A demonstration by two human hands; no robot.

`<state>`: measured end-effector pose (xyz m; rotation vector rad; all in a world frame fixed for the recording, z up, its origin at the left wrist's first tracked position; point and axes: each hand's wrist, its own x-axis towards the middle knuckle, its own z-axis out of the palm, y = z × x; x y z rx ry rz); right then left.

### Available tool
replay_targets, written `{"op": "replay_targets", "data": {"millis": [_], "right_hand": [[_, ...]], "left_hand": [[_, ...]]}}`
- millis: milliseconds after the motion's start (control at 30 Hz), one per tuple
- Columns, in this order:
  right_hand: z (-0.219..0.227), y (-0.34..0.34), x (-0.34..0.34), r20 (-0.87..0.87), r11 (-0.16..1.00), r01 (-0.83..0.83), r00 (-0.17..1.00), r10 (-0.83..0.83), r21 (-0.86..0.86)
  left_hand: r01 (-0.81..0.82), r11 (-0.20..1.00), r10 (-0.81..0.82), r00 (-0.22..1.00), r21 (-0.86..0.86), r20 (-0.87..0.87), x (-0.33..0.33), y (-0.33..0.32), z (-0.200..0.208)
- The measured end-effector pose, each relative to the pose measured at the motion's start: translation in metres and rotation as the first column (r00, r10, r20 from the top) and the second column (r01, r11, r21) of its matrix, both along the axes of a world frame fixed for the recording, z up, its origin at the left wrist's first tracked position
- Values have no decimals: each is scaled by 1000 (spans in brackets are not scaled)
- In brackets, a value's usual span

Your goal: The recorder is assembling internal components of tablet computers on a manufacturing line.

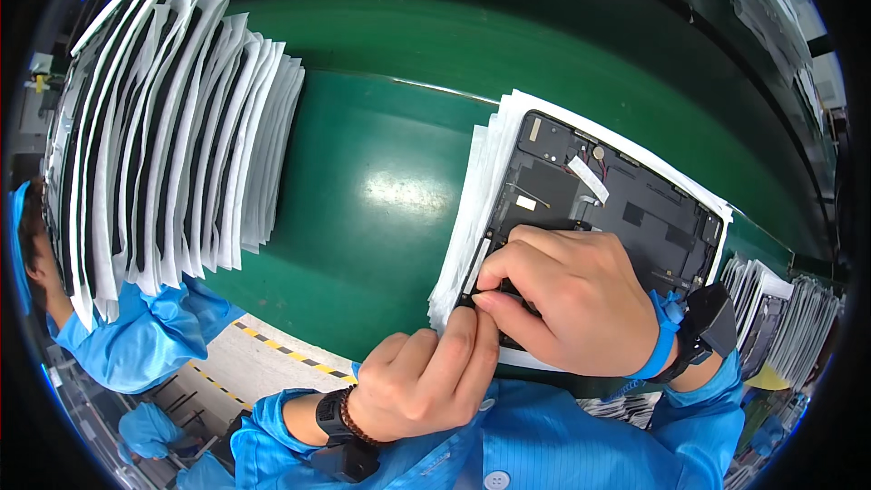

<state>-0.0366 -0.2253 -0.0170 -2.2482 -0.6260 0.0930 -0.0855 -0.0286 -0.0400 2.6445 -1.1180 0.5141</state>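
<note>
Fine corner work, I'd judge: black housing (635,218), right of centre.
My right hand's (572,299) thumb and forefinger meet at its lower-left edge, my left hand's (422,381) fingers bunched alongside (anything pinched, I can't tell); next needs a light touch.

A glossy green table (349,150) spans the room, a bright patch of light (408,192) glaring off its top. A thin metallic seam (445,89) crosses it. Dark panels (671,14) curve beyond. Lower left, yellow-and-black tape (295,354) stripes the pale floor (254,370).
</note>
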Motion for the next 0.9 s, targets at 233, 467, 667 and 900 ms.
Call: {"op": "replay_targets", "data": {"millis": [233,467,667,900], "right_hand": [[1,-1,1,-65,1000,10,998,-10,8],[2,-4,5,-99,998,-30,995,35,49],[1,-6,5,-105,998,-42,993,47,53],[0,-7,3,-107,998,-44,993,49,45]], "left_hand": [[-12,994,10,1000,-105,-27,-3,2,-5],[17,982,-30,997,-189,-66,-4,6,-10],[28,983,-43,996,-180,-75,-5,5,-10],[-27,982,-3,988,-189,-156,-8,0,1]]}}
